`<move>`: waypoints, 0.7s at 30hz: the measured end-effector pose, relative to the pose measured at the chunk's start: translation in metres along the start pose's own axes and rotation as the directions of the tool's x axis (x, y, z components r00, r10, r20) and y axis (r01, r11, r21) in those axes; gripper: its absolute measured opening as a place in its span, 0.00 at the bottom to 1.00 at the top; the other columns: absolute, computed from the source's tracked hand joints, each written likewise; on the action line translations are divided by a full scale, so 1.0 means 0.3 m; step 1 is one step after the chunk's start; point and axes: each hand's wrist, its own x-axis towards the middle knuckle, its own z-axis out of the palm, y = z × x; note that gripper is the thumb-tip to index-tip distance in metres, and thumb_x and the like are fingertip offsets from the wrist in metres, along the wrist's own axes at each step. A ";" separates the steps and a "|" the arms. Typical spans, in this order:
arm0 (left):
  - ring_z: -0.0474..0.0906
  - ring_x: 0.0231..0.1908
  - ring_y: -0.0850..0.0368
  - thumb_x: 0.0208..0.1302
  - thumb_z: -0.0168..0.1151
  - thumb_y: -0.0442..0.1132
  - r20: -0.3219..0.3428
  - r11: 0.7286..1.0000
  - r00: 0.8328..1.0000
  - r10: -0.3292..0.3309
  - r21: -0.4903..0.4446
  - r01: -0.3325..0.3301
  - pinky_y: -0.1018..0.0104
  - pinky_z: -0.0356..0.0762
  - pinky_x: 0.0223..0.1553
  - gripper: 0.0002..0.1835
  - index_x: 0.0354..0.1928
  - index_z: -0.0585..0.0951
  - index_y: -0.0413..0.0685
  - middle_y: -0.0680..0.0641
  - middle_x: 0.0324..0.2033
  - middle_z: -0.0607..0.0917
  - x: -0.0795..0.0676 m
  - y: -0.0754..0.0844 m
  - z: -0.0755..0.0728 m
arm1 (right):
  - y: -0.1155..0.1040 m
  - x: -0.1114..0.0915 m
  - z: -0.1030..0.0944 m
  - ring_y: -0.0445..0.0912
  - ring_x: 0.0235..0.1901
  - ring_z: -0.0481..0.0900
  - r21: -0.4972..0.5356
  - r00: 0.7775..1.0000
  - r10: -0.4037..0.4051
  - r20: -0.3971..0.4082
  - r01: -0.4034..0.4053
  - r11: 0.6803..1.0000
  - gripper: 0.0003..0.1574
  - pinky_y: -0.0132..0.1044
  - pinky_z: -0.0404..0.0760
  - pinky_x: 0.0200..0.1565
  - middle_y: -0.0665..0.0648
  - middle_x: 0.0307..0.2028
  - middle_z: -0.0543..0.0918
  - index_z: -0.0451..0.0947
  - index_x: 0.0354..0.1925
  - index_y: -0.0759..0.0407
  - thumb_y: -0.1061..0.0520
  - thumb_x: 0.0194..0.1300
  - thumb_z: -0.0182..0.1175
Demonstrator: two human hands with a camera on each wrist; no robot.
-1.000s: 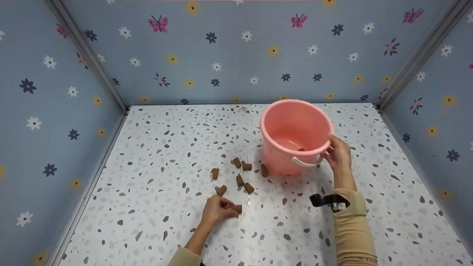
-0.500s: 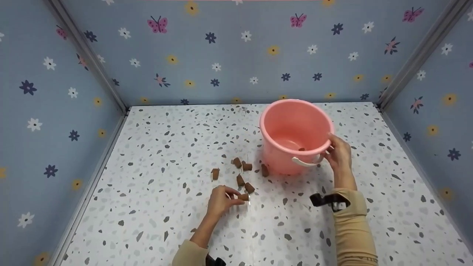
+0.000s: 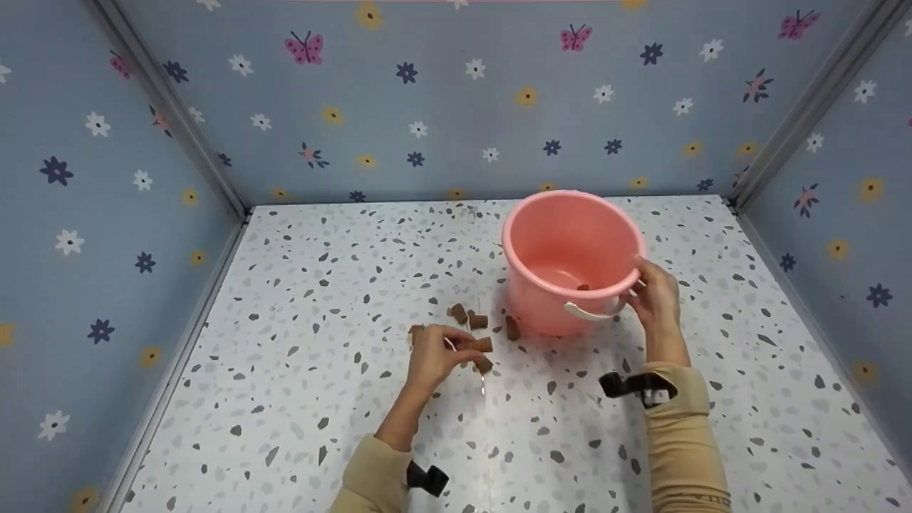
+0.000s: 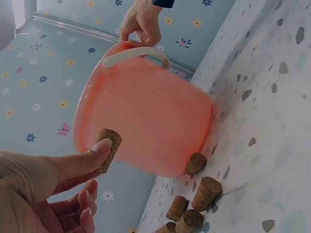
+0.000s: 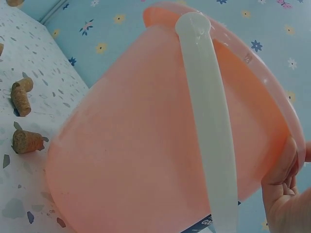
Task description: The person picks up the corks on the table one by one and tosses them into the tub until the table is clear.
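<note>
- Pale-blue walls (image 3: 499, 92) with flowers and butterflies surround a white, speckled desk (image 3: 320, 342).
- Left grip (image 3: 434, 356): thumb and fingertips nearly together, pinching one brown cork (image 3: 482, 345) by its sides above the desk; the other fingers curl loosely.
- Just past that grip, two corks (image 3: 478, 321) lie close together; below the held piece is a third cork (image 3: 484, 365), and a fourth cork (image 3: 415, 332) is partly hidden behind the hand.
- Right of the left grip — and left of the right one — stands a pink bucket (image 3: 548, 313), with a loose cork (image 3: 513, 328) just beside its base and a small brown piece (image 3: 583, 287) inside.
- Right grip (image 3: 657, 293): closed around the bucket's rim, the white handle (image 5: 206, 111) hanging to its left.
- Beige sleeves (image 3: 680, 442) reach each wrist — black devices (image 3: 634, 385) strapped there.
</note>
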 end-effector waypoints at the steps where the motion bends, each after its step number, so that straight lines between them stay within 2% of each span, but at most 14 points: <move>1: 0.74 0.19 0.57 0.37 0.73 0.39 -0.005 1.000 1.000 0.002 0.013 -0.001 0.72 0.68 0.17 0.11 0.26 0.85 0.43 0.50 0.17 0.80 0.007 0.011 -0.002 | -0.001 -0.001 0.000 0.45 0.18 0.74 0.003 1.000 0.003 0.001 -0.003 1.000 0.05 0.34 0.71 0.18 0.55 0.18 0.75 0.70 0.31 0.67 0.64 0.58 0.56; 5: 0.74 0.19 0.55 0.37 0.74 0.41 -0.012 0.999 1.000 -0.026 0.037 0.027 0.73 0.65 0.15 0.11 0.26 0.85 0.46 0.52 0.17 0.80 0.036 0.056 -0.008 | -0.004 -0.003 -0.001 0.45 0.18 0.74 -0.002 1.000 0.007 0.007 -0.007 1.000 0.05 0.34 0.71 0.18 0.55 0.18 0.75 0.70 0.32 0.67 0.64 0.58 0.56; 13: 0.73 0.21 0.59 0.39 0.73 0.42 0.019 0.999 1.000 -0.005 0.040 0.004 0.71 0.69 0.21 0.12 0.28 0.85 0.45 0.52 0.19 0.81 0.098 0.157 -0.023 | -0.005 -0.002 -0.004 0.45 0.20 0.74 -0.015 1.000 0.005 0.008 -0.005 1.000 0.08 0.34 0.73 0.21 0.55 0.20 0.75 0.69 0.34 0.66 0.63 0.58 0.57; 21: 0.73 0.18 0.60 0.40 0.72 0.42 0.026 1.000 0.999 0.029 -0.003 -0.029 0.73 0.67 0.16 0.12 0.29 0.85 0.45 0.51 0.18 0.80 0.158 0.237 -0.020 | -0.001 -0.002 -0.001 0.45 0.20 0.74 -0.019 1.000 0.003 0.009 -0.002 1.000 0.08 0.33 0.72 0.20 0.55 0.21 0.75 0.68 0.35 0.67 0.63 0.58 0.56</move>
